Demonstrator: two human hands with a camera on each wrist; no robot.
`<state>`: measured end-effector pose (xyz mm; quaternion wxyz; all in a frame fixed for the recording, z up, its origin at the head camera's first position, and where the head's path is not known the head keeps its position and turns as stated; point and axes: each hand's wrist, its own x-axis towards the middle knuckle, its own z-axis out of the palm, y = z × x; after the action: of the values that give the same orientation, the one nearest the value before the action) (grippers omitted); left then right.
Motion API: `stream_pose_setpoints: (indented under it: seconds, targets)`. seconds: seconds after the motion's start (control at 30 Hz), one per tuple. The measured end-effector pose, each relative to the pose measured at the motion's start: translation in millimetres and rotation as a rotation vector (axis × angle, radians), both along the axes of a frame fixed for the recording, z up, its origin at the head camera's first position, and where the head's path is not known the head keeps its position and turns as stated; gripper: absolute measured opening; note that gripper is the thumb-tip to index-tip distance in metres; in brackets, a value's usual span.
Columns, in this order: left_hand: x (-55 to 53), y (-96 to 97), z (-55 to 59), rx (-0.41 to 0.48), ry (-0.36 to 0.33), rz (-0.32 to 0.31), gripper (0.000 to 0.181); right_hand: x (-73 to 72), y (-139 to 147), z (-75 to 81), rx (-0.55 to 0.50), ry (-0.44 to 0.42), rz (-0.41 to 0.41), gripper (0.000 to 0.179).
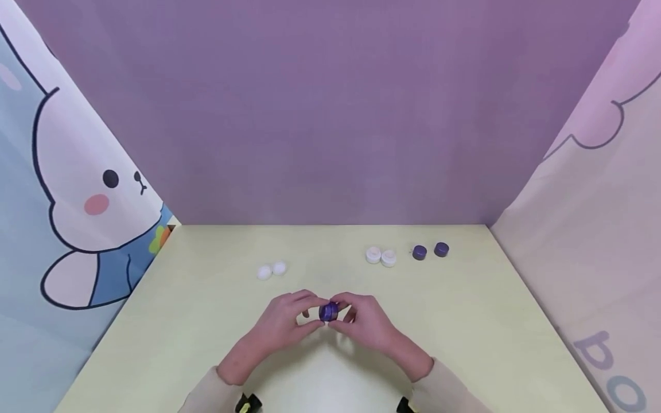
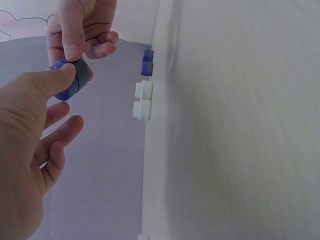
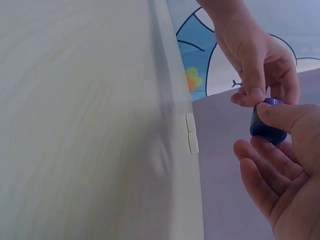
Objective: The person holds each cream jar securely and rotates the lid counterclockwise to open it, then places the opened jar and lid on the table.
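A small round blue jar (image 1: 328, 312) is held up between both hands, above the front middle of the table. My left hand (image 1: 281, 320) pinches its left end between thumb and fingers, and my right hand (image 1: 370, 322) pinches the right end. In the left wrist view, a seam runs round the jar (image 2: 67, 93), between a brighter blue part on the left hand's side and a darker part on the right hand's side. The right wrist view shows the right thumb lying across the jar (image 3: 267, 131). Fingertips of both hands cover much of it.
Behind the hands on the pale table (image 1: 465, 344) lie two white discs (image 1: 264, 272) at left. Two white jars with narrower necks (image 1: 388, 258) stand right of centre, with two dark blue pieces (image 1: 419, 252) further right. A purple panel (image 1: 330, 115) rises behind the table.
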<state>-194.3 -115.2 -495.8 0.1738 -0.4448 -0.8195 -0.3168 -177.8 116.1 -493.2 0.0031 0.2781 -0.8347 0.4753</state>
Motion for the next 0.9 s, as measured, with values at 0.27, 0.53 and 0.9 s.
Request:
stream_pose_setpoints:
  seconds: [0.27,0.53,0.9]
  targets:
    - [-1.0,0.0,2.7,0.003,0.005,0.061,0.036,0.7,0.4,6.1,0.025,0.047,-0.018,0.037]
    - [2.4,-1.1,2.4,-0.011,-0.017,0.148,0.049,1.3,-0.7,5.2,0.004,0.045,-0.015,0.037]
    - [0.9,-2.0,4.6,-0.017,-0.029,0.009,0.045,1.7,3.7,7.1,-0.018,-0.031,-0.037,0.035]
